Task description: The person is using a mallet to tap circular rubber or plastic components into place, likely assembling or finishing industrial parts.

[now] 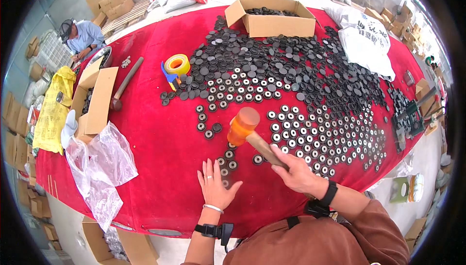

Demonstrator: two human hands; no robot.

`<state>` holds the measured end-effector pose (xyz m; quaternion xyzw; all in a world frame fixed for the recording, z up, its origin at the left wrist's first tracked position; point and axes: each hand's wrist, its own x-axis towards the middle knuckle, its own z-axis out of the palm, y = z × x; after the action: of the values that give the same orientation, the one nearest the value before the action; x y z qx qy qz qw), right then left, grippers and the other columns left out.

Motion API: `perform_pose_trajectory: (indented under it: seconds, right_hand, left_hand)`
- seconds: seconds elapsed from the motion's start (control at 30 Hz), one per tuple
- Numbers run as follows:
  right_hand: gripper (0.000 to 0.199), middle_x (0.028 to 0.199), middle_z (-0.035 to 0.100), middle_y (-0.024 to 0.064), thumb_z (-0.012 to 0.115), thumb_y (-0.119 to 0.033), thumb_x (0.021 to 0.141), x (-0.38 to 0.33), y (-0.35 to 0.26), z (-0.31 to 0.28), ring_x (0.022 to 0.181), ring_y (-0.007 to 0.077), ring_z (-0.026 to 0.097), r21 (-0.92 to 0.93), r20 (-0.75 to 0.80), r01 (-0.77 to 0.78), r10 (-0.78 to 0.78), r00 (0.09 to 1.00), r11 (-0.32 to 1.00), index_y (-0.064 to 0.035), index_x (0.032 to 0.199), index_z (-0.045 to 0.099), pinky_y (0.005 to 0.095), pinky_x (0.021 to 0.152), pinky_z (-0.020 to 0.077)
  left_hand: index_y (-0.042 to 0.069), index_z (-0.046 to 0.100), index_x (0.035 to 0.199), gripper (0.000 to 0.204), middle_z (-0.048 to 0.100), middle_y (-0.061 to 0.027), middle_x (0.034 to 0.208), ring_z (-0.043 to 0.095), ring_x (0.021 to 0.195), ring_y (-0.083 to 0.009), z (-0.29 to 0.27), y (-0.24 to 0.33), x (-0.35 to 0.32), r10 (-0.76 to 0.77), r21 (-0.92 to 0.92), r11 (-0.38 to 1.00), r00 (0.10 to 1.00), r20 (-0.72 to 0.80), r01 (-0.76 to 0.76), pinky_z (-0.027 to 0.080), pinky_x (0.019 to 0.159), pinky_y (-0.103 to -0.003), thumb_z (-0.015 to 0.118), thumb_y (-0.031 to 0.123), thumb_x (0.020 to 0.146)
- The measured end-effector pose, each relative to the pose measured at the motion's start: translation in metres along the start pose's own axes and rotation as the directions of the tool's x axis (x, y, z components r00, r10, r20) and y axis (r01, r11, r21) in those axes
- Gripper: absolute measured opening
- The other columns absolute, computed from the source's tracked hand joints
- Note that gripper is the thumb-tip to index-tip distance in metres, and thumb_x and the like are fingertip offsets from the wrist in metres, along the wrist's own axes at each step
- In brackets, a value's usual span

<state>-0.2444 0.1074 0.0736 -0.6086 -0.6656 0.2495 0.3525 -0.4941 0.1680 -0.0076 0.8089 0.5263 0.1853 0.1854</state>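
Two hands (pixel 218 190), one orange mallet (pixel 244 126)

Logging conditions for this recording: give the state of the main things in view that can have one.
Right grip: closed
Left grip: open, holding nothing
Orange mallet: held by its handle
Hammer at left: lying unheld
Red cloth: spread out
Black discs: strewn, overlapping
Pale-centred discs: in rough rows
Far carton: open
Left carton: open, flaps up
Floor carton: open
Clear plastic: crumpled
Tape roll: on blue dispenser
White sack: creased
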Motion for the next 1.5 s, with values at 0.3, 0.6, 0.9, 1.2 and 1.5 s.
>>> perform_pose_trajectory:
  seconds: [0.3, 0.6, 0.9, 1.2, 1.5]
  right_hand:
    - [0.067, 0.078, 0.057, 0.0226, 0.058, -0.021, 0.093, 0.01, -0.007, 0.021, 0.066, 0.0403, 0.062, -0.465, 0.268, 0.008, 0.132, 0.954, 0.885, -0.0201, 0.151, 0.025, 0.0465, 0.059, 0.0532]
    - [0.061, 0.077, 0.056, 0.0214, 0.058, -0.022, 0.093, -0.007, -0.029, 0.005, 0.062, 0.0405, 0.061, -0.23, 0.142, 0.048, -0.015, 0.99, 0.972, -0.0205, 0.148, 0.032, 0.0493, 0.054, 0.0496]
    - [0.063, 0.077, 0.055, 0.0186, 0.061, -0.02, 0.092, -0.018, -0.025, -0.009, 0.058, 0.0359, 0.058, -0.272, 0.235, 0.061, 0.005, 0.972, 0.96, -0.0206, 0.148, 0.033, 0.0462, 0.051, 0.049]
    - [0.064, 0.07, 0.051, 0.0152, 0.063, -0.016, 0.09, -0.033, -0.025, -0.008, 0.052, 0.0336, 0.055, -0.24, 0.329, 0.116, -0.031, 0.944, 0.964, -0.018, 0.148, 0.036, 0.0431, 0.05, 0.0492]
    - [0.066, 0.075, 0.055, 0.0189, 0.059, -0.02, 0.092, 0.011, -0.014, 0.03, 0.057, 0.0377, 0.058, -0.401, 0.355, 0.132, 0.021, 0.935, 0.906, -0.0228, 0.15, 0.029, 0.0464, 0.051, 0.0508]
  left_hand:
    - [-0.005, 0.032, 0.142, 0.093, 0.031, -0.0225, 0.151, 0.025, 0.143, -0.0351, 0.006, -0.001, -0.005, -0.019, 0.127, 0.992, 1.0, 0.018, 0.016, 0.013, 0.117, -0.053, 0.072, 0.049, 0.077]
    - [-0.006, 0.032, 0.143, 0.094, 0.03, -0.0215, 0.152, 0.023, 0.144, -0.0324, 0.008, -0.002, -0.009, -0.041, 0.108, 0.993, 0.999, 0.01, 0.04, 0.01, 0.117, -0.053, 0.069, 0.051, 0.078]
    - [-0.005, 0.026, 0.145, 0.108, 0.03, -0.0223, 0.151, 0.024, 0.143, -0.0347, 0.004, 0.0, -0.007, -0.075, 0.084, 0.994, 0.997, 0.0, 0.075, 0.013, 0.118, -0.049, 0.077, 0.052, 0.069]
    - [-0.006, 0.015, 0.148, 0.132, 0.026, -0.0279, 0.15, 0.023, 0.142, -0.0397, -0.001, -0.001, -0.009, -0.07, -0.09, 0.994, 0.991, -0.111, 0.061, 0.018, 0.118, -0.048, 0.091, 0.044, 0.052]
    - [-0.004, 0.02, 0.147, 0.111, 0.027, -0.027, 0.15, 0.027, 0.141, -0.0397, 0.013, -0.016, -0.009, -0.209, -0.442, 0.895, 0.935, -0.288, 0.064, 0.025, 0.116, -0.048, 0.086, 0.029, 0.063]
